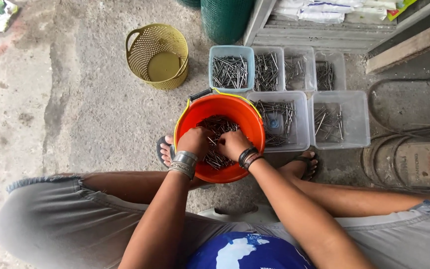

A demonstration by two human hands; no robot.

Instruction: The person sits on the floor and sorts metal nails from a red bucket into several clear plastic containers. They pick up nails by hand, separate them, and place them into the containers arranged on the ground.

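Concrete floor [75,114] carries a yellow basket [158,56] at left. Beside it, both hands dig in an orange bucket [235,112] of nails [218,125]: left hand [194,142] clenched, right hand [233,144] pinching nails. Clear trays [337,119] lie right.

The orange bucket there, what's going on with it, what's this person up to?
A seated person has both hands down in the orange bucket, which holds a heap of nails. The left hand and right hand are close together among the nails. Beyond the bucket stand clear plastic tubs and a blue tub, each holding some nails. A yellow perforated basket sits on the concrete to the left.
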